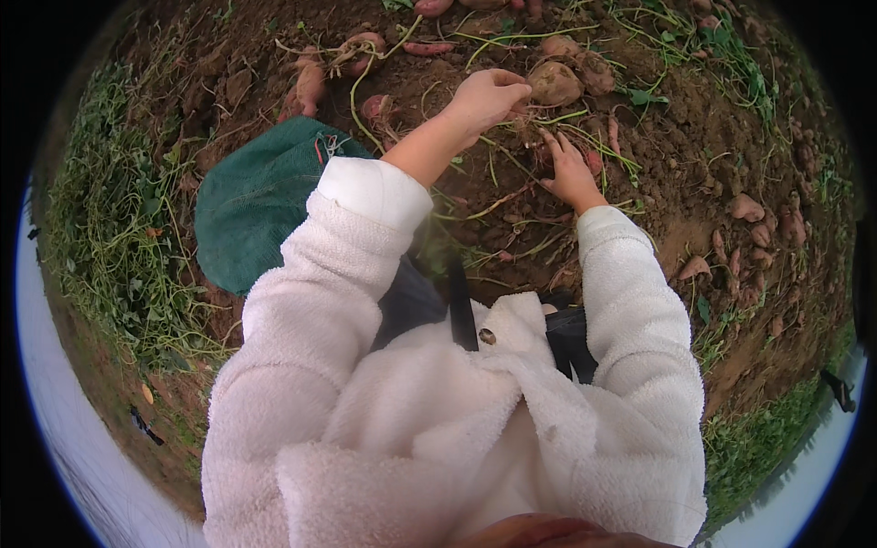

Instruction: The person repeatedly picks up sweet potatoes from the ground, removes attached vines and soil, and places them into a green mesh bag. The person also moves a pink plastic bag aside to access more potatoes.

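My left hand (490, 99) is bent at the wrist, thumb and fingers drawn together beside a large rounded brownish sweet potato (556, 84). Whether a root or stem lies between its fingertips is hidden. Thin roots and green vine stems (606, 147) spread over the soil just below it. My right hand (572, 171) is low to the ground with its fingers apart, next to a partly buried reddish sweet potato (593, 162). Its fingertips reach in among the roots. Left of my left forearm rests a green mesh sack (253, 202), with a tie near its top.
More sweet potatoes (310, 85) lie on the dug soil ahead to the left. Several others are scattered at the right, among them a pinkish one (746, 207). Heaped vines (130, 253) line the left side. A dark strap (461, 301) hangs before my white fleece coat (425, 411).
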A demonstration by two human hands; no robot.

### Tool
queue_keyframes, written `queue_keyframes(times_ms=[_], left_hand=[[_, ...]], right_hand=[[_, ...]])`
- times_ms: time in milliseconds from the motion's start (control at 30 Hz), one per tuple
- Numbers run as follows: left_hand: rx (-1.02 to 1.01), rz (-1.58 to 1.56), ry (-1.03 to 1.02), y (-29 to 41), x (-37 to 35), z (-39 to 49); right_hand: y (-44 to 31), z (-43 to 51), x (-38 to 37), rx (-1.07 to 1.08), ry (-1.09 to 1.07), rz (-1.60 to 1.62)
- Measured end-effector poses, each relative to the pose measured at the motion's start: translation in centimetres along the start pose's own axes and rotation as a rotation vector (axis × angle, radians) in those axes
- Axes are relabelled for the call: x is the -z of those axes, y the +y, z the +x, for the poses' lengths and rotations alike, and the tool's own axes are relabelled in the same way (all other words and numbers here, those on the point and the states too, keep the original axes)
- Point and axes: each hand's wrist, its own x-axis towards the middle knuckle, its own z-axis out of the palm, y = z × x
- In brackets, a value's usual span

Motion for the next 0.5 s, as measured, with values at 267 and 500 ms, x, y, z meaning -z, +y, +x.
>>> queue_keyframes(times_ms=[267,500], left_hand=[[0.265,0.729,-0.163,-5.1,0.1,0.1],[0.044,0.652,0.211,-5.4,-0.8,0.9]], right_hand=[[-0.1,1.2,-0.7,-0.206,0.128,0.296],[-7.9,-0.1,4.4,0.066,0.409,0.44]])
